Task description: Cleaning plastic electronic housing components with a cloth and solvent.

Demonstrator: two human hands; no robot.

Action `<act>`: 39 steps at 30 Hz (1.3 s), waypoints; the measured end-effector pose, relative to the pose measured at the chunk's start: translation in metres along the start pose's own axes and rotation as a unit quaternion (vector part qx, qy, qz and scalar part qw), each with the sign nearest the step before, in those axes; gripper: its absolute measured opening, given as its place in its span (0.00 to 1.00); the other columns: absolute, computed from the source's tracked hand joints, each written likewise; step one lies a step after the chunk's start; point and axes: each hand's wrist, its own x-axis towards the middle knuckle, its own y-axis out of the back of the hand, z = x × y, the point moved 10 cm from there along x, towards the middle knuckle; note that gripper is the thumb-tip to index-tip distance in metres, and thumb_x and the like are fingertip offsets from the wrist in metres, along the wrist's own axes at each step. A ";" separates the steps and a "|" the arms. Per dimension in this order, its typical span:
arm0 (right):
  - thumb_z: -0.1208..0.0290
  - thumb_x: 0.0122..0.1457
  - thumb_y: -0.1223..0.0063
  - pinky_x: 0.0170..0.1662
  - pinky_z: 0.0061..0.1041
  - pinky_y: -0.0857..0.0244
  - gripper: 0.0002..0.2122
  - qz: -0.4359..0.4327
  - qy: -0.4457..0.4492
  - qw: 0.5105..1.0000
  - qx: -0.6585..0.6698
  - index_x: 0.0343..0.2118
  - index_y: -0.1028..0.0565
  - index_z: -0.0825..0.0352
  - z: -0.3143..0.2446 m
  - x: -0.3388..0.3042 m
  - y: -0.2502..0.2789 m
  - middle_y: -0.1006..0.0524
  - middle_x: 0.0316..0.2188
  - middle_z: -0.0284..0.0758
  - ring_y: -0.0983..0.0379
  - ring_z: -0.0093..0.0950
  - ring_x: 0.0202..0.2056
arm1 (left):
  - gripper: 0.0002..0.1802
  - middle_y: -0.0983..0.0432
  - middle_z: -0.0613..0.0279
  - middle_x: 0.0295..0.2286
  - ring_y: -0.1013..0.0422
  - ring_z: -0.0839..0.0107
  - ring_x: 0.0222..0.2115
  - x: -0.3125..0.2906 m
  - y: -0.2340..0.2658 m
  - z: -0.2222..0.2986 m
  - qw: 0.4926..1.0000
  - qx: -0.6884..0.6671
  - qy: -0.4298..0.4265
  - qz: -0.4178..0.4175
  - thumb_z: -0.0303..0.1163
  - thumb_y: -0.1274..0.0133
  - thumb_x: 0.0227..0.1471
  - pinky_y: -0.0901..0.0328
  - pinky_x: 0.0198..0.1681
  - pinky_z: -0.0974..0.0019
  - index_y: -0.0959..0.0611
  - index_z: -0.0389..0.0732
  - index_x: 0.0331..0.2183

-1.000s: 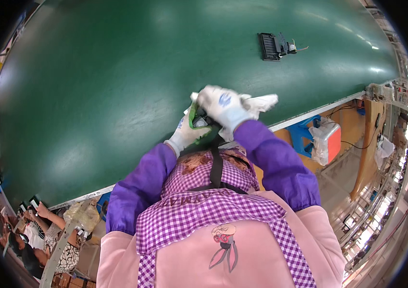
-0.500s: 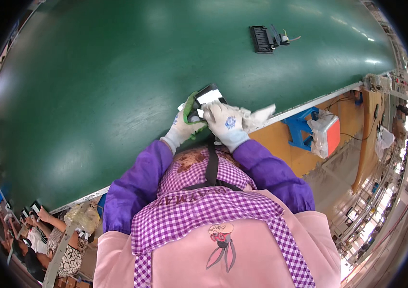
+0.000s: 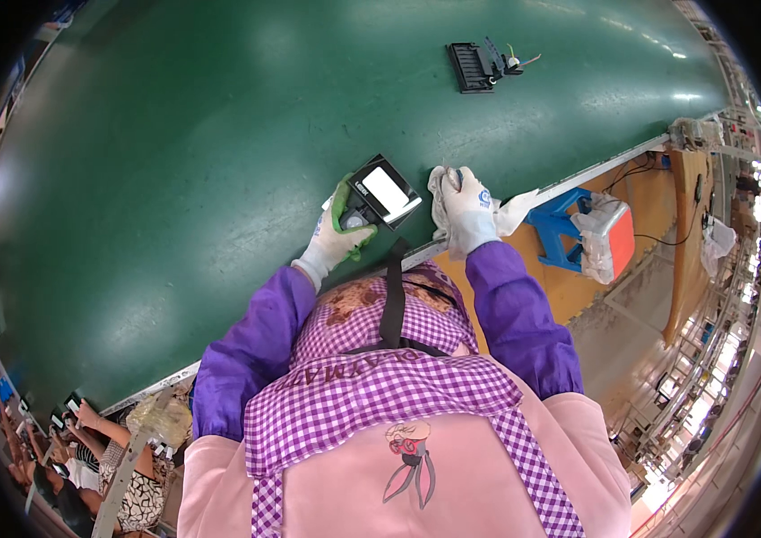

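My left hand (image 3: 337, 229), in a white glove with green palm and fingers, is closed on a small black device (image 3: 361, 172) with a white rectangular panel on its face and a rounded knob-like part below. The panel faces up, and the device is held just above the table near its front edge. To its right, my right hand (image 3: 467, 208), in a white glove, is closed on a crumpled white cloth (image 3: 513, 213) at the table edge. Part of the cloth bunches left of the fingers and part trails right. Whether anything else is in those fingers is too small to tell.
A black ribbed part with thin wires (image 3: 472, 68) lies farther back on the green table (image 3: 174, 179). Beyond the front edge at right stands a blue stool (image 3: 555, 231) beside a red-topped, plastic-wrapped seat (image 3: 618, 242). Other people (image 3: 121, 466) sit at lower left.
My right hand has moved right, away from the device, taking the cloth along. The device's white panel is now uncovered, still in my left hand.
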 end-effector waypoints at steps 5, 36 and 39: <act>0.53 0.63 0.65 0.45 0.42 0.35 0.18 -0.130 0.103 0.973 -0.159 0.39 0.30 0.64 -0.044 -0.029 -0.032 0.23 0.38 0.47 0.26 0.45 0.41 | 0.52 0.29 0.62 0.41 0.30 0.76 0.24 0.003 -0.002 -0.007 0.999 0.001 -0.017 -0.034 0.22 0.42 0.39 0.34 0.16 0.73 0.48 0.51 0.63; 0.64 0.61 0.52 0.26 0.28 0.35 0.10 0.053 0.061 0.979 0.188 0.34 0.28 0.67 -0.004 -0.010 0.043 0.24 0.21 0.36 0.27 0.27 0.22 | 0.15 0.23 0.56 0.33 0.30 0.69 0.21 -0.229 0.361 -0.053 0.885 -0.266 -0.134 0.357 0.38 0.50 0.57 0.34 0.21 0.64 0.22 0.38 0.40; 0.63 0.59 0.52 0.31 0.32 0.34 0.10 0.025 0.027 0.961 0.276 0.35 0.27 0.65 0.002 -0.014 0.046 0.22 0.25 0.39 0.25 0.34 0.26 | 0.24 0.23 0.55 0.35 0.26 0.65 0.29 -0.266 0.387 -0.061 0.733 -0.261 -0.075 0.624 0.45 0.47 0.54 0.31 0.26 0.59 0.24 0.36 0.44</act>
